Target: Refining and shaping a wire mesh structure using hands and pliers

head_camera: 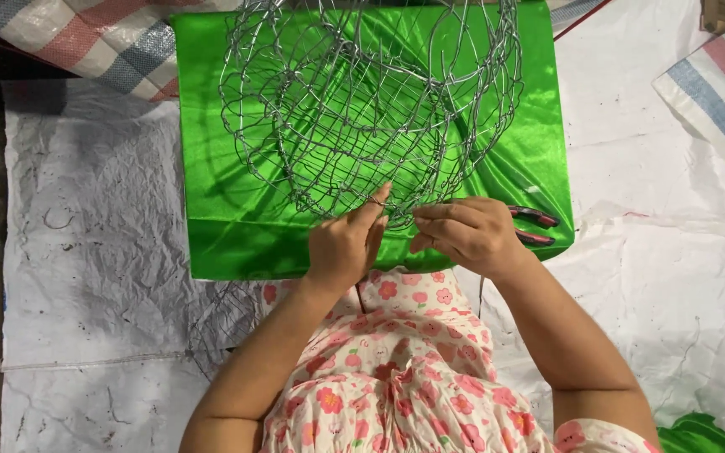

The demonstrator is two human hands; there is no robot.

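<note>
While the wire frame (371, 109) rests on green cloth (228, 210), the left hand (346, 245) steadies its near rim, fingers pressed together. Beside it, the right hand (463, 233) pinches a wire; red-handled pliers (534, 226) lie just past that hand.

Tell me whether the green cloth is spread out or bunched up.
Spread out: the green cloth lies flat under the wire frame, edges straight.

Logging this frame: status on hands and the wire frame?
Left hand and right hand both pinching the near edge of the wire frame. Frame sits on green cloth. Red-handled pliers lie beside right hand, unheld.
</note>
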